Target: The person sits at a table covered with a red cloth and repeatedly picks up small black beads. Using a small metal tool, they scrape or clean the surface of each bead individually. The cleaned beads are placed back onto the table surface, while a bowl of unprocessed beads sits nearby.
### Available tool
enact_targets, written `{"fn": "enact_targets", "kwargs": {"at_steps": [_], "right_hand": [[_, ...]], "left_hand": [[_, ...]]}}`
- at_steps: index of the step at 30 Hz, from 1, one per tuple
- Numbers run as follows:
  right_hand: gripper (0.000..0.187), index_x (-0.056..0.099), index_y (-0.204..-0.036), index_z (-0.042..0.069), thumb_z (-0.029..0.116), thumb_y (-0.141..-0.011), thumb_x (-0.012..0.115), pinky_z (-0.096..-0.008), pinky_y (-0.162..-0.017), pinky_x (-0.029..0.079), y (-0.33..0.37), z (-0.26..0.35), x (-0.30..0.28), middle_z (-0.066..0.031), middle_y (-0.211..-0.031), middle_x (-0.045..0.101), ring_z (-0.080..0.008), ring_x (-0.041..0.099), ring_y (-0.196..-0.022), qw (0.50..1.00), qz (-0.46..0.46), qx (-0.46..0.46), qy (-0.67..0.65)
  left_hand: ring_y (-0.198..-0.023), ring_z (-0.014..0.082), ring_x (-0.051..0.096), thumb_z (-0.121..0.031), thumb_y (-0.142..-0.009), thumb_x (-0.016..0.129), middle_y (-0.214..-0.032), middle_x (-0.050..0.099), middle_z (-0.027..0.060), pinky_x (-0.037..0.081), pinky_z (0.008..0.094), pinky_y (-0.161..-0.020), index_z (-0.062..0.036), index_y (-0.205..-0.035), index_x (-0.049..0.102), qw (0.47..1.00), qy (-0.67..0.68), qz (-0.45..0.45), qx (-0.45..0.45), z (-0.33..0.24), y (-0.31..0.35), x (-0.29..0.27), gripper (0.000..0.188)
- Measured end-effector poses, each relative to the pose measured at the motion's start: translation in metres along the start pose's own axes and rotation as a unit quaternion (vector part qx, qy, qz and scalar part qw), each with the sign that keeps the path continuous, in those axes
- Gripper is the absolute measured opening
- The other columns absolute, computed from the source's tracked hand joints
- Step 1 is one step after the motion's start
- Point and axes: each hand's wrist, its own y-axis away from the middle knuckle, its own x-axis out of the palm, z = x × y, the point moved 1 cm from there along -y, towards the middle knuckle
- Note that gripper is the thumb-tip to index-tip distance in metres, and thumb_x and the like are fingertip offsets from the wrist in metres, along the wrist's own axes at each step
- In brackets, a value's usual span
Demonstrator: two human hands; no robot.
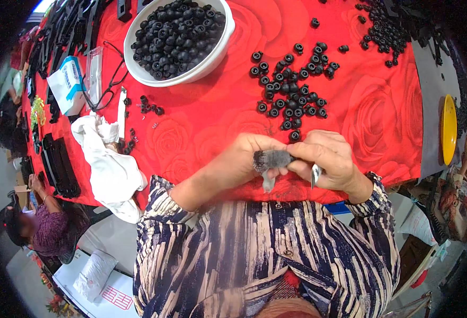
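My left hand (238, 161) and my right hand (328, 159) meet just above the near edge of the red table, fingers closed. At my left fingers is a grey, black-smudged, cloth-like finger cover (273, 159); a paler tip hangs below it. Whatever small thing is pinched between the hands is mostly hidden. From my right hand sticks a shiny metal blade-like tool (315, 175), its handle covered by the fingers. Right beyond my hands lies a loose group of small round black plastic parts (295, 100), each with a hole; the nearest almost touches my right fingers.
A white bowl (228, 42) heaped with similar black parts stands at the far left. Nearby lie eyeglasses (108, 91), a white cloth (109, 169) and tiny springs (154, 125). More black parts (384, 32) lie far right, beside a yellow dish (448, 130). Another person (50, 228) sits left.
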Motion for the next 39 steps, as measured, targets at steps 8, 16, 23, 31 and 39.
{"fn": "enact_targets", "kwargs": {"at_steps": [8,16,23,31,39], "right_hand": [[0.031,0.064,-0.092,-0.003,0.005,-0.065,0.076,-0.0313,-0.044,0.039,0.008,0.003,0.006,-0.0059,-0.061,0.051,-0.019,0.049,-0.048,0.988,-0.06,-0.043,0.132],[0.029,0.059,-0.09,-0.002,0.004,-0.065,0.073,-0.0318,-0.046,0.039,0.009,0.005,0.006,-0.0078,-0.069,0.053,-0.0195,0.051,-0.052,0.995,0.027,-0.044,0.081],[0.025,0.052,-0.104,-0.004,0.007,-0.083,0.043,-0.0299,-0.064,0.04,0.003,0.001,-0.008,-0.0101,-0.085,0.053,-0.0175,0.05,-0.071,0.973,-0.013,0.201,-0.112],[0.011,0.055,-0.095,-0.002,0.003,-0.085,0.052,-0.0335,-0.063,0.043,-0.002,-0.002,-0.006,-0.011,-0.075,0.053,-0.0245,0.054,-0.069,0.978,-0.009,0.204,-0.051],[0.013,0.055,-0.096,-0.002,0.002,-0.083,0.054,-0.0328,-0.06,0.043,0.0,-0.004,-0.005,-0.0122,-0.077,0.052,-0.0247,0.054,-0.067,0.981,-0.004,0.191,-0.042]], "left_hand": [[-0.067,0.0065,0.055,-0.007,-0.09,0.055,-0.082,0.061,0.003,0.045,0.0199,-0.057,0.0013,-0.109,0.061,0.989,0.033,-0.086,0.112,0.02,-0.005,0.009,0.022],[-0.071,0.0081,0.057,-0.008,-0.091,0.054,-0.086,0.062,0.0044,0.05,0.0218,-0.061,0.0012,-0.112,0.059,0.966,-0.059,-0.182,0.176,0.004,-0.005,0.008,0.023],[-0.072,0.0077,0.058,-0.008,-0.09,0.056,-0.088,0.063,0.0047,0.05,0.022,-0.061,0.0006,-0.111,0.06,0.979,-0.051,-0.139,0.139,0.001,-0.002,0.006,0.023],[-0.07,0.0084,0.058,-0.008,-0.091,0.053,-0.088,0.063,0.0053,0.05,0.0222,-0.058,0.0011,-0.112,0.06,0.975,-0.104,-0.138,0.138,0.007,-0.005,0.005,0.023],[-0.073,0.007,0.056,-0.007,-0.091,0.053,-0.088,0.063,0.0033,0.047,0.0204,-0.064,0.0001,-0.111,0.06,0.979,-0.081,-0.138,0.128,0.008,-0.005,0.006,0.023]]}}
